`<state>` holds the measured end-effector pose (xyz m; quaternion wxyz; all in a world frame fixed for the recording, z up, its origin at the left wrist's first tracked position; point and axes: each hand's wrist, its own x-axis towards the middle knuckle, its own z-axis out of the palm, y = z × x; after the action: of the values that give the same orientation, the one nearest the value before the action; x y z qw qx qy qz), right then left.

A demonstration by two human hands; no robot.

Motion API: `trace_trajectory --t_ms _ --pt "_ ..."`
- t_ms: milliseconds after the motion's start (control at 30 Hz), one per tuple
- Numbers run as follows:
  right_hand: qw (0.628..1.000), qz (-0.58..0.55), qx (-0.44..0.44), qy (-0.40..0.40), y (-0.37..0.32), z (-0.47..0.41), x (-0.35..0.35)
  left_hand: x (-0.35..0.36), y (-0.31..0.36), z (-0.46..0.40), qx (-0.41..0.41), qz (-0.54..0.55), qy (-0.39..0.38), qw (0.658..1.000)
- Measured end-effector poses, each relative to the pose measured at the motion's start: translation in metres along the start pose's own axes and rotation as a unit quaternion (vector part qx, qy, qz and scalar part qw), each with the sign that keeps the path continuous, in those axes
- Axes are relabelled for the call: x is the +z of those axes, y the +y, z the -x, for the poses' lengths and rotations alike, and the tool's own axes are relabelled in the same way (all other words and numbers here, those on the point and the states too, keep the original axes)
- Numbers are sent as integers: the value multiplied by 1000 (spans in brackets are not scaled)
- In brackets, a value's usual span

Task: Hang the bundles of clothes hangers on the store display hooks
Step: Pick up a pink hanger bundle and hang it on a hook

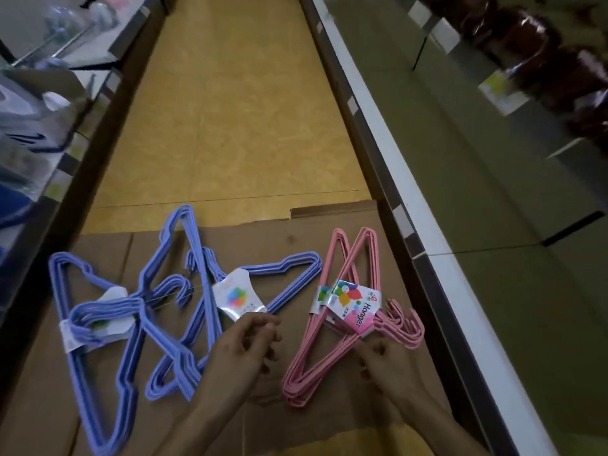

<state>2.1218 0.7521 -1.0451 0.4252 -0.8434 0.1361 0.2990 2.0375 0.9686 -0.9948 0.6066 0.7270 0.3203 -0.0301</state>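
Note:
Three blue hanger bundles lie on flattened cardboard (260,240) on the aisle floor: one at the left (70,327), one in the middle (200,258), and one with a white label (238,297). Two overlapping pink hanger bundles (316,363) lie to the right, the top one under a pink "Hanger" label (357,312). My left hand (241,352) hovers with curled fingers just below the labelled blue bundle; I see nothing inside it. My right hand (386,368) pinches the pink bundle just under its label.
Store shelving runs along both sides of the yellow floor (230,110). The left shelf (56,133) holds blurred packaged goods and metal rods. The right unit has a white edge (391,172) and dark brown goods (543,64) hanging on the panel.

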Motion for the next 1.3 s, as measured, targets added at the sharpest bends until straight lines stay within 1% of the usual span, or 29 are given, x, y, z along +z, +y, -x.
trace_trajectory --t_ms 133,267,333,433,533,600,700,800,900,1033,1133,1300 --pt "997 -71 11 16 33 -41 23 19 -28 -25 12 -16 -10 1000" --pt "981 -174 89 21 50 -66 45 40 -50 -50 -7 -25 -12 1000" --pt "976 -190 110 8 48 -72 52 50 -61 -56 -15 -19 -10 1000" --pt "972 -204 114 17 47 -80 62 59 -73 -64 9 -36 -15 999" --pt "971 -198 129 29 49 -86 72 60 -73 -73 25 -55 -18 998" --pt "975 -174 131 39 49 -87 80 60 -70 -78 36 -59 -20 997" --pt "987 -110 91 73 54 -97 88 60 -65 -81 46 -74 -32 996" --pt "994 -42 53 82 55 -96 89 60 -68 -81 46 -84 -43 994" --pt "994 -27 26 99 60 -96 88 59 -70 -78 29 -109 -62 992" --pt "995 2 10 99 61 -99 95 59 -79 -78 15 -152 -63 986" --pt "995 -3 12 101 58 -103 102 60 -90 -84 -16 -184 -76 980" --pt "990 -67 73 101 49 -108 102 66 -79 -85 -44 -222 -97 969"
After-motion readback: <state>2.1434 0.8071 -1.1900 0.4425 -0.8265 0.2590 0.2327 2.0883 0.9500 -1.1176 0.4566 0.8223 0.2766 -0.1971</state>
